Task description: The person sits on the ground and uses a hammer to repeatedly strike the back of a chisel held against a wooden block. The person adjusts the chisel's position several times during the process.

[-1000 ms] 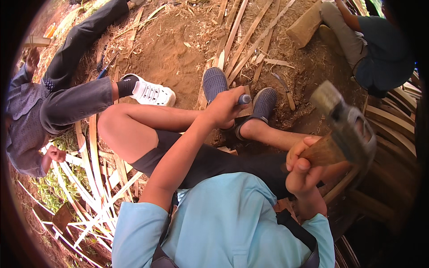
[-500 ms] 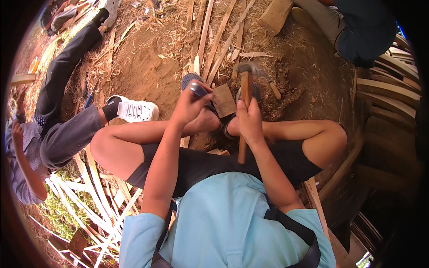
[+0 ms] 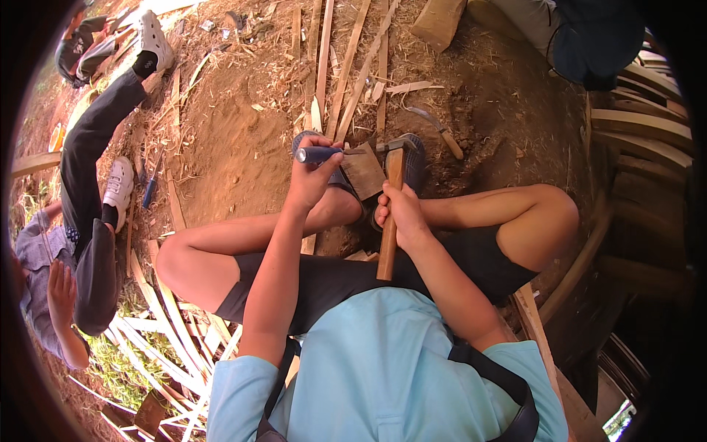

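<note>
Between thumb and fingers, my left hand [image 3: 311, 177] is closed on a blue-handled screwdriver [image 3: 318, 155]. Its thin metal shaft points right, over a flat piece of wood [image 3: 364, 174] between my feet. My right hand [image 3: 402, 212] is wrapped round the wooden handle of a hammer [image 3: 391, 247]. The metal hammer head lies close to the screwdriver's tip; whether they touch I cannot tell. My feet, in dark perforated shoes [image 3: 414, 163], flank the wood.
A curved blade with a wooden handle [image 3: 451, 144] lies beyond my right foot. Long wood strips [image 3: 346, 74] stretch away ahead, near a wood block [image 3: 439, 23]. Another blue-handled tool [image 3: 150, 190] lies left. A seated person [image 3: 96, 140] is at left; curved slats [image 3: 641, 125] stand right.
The hammer has come down and left, its head now near the screwdriver. The screwdriver has turned to point right. At left, the other person's near leg has drawn back.
</note>
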`<action>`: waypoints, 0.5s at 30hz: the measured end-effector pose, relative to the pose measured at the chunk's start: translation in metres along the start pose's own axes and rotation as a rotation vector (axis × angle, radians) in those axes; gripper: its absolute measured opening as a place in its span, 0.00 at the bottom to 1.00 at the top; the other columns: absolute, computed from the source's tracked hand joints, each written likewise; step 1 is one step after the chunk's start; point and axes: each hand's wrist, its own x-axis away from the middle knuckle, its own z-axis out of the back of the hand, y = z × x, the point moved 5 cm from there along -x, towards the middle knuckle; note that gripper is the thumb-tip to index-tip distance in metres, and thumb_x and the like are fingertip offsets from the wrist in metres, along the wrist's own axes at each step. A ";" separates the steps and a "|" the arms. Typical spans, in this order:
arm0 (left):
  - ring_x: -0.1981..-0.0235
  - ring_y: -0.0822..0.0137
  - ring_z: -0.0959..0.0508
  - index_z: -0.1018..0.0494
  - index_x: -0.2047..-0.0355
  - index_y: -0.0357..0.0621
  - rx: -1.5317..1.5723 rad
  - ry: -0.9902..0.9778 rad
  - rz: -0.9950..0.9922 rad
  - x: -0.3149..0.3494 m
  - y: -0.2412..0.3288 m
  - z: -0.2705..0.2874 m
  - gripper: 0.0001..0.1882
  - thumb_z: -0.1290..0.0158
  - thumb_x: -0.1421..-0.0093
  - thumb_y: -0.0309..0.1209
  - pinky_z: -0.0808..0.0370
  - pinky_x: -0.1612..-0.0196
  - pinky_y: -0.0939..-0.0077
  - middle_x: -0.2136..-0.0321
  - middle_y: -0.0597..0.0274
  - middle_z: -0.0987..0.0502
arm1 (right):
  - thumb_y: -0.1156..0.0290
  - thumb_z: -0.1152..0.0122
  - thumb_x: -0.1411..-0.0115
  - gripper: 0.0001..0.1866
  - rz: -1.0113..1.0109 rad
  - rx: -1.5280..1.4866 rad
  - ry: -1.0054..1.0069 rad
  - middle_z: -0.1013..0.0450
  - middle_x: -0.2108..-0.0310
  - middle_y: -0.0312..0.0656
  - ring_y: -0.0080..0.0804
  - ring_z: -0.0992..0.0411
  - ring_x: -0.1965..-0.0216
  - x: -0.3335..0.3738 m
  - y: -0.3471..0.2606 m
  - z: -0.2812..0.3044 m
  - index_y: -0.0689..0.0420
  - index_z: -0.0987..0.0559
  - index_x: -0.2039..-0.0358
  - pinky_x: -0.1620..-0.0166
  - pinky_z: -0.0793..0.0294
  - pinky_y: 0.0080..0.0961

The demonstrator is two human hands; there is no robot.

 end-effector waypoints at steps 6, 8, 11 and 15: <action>0.50 0.66 0.24 0.36 0.59 0.41 0.005 -0.030 -0.018 -0.002 -0.002 -0.004 0.14 0.46 0.41 0.14 0.27 0.47 0.74 0.57 0.60 0.28 | 0.66 0.48 0.34 0.07 -0.088 -0.073 0.005 0.36 0.77 0.32 0.19 0.38 0.82 0.001 0.007 0.001 0.50 0.35 0.61 0.80 0.36 0.20; 0.50 0.66 0.24 0.36 0.59 0.41 0.004 -0.034 -0.031 -0.001 -0.001 -0.006 0.14 0.46 0.41 0.14 0.27 0.47 0.75 0.57 0.60 0.28 | 0.66 0.48 0.34 0.07 -0.101 -0.081 0.019 0.36 0.77 0.31 0.19 0.38 0.82 0.001 0.008 0.003 0.49 0.35 0.60 0.80 0.35 0.20; 0.49 0.66 0.25 0.36 0.59 0.41 0.003 -0.028 0.021 0.001 -0.003 -0.009 0.14 0.47 0.41 0.13 0.27 0.46 0.74 0.57 0.60 0.28 | 0.65 0.49 0.34 0.07 -0.059 -0.078 -0.006 0.36 0.76 0.32 0.19 0.37 0.81 0.003 0.002 0.002 0.50 0.36 0.64 0.80 0.34 0.21; 0.49 0.66 0.25 0.36 0.59 0.41 -0.033 -0.036 -0.020 0.000 -0.005 -0.011 0.14 0.47 0.41 0.14 0.28 0.47 0.75 0.57 0.60 0.28 | 0.64 0.49 0.34 0.07 -0.026 -0.048 -0.022 0.36 0.76 0.32 0.19 0.37 0.81 0.003 -0.004 0.003 0.50 0.36 0.64 0.80 0.34 0.20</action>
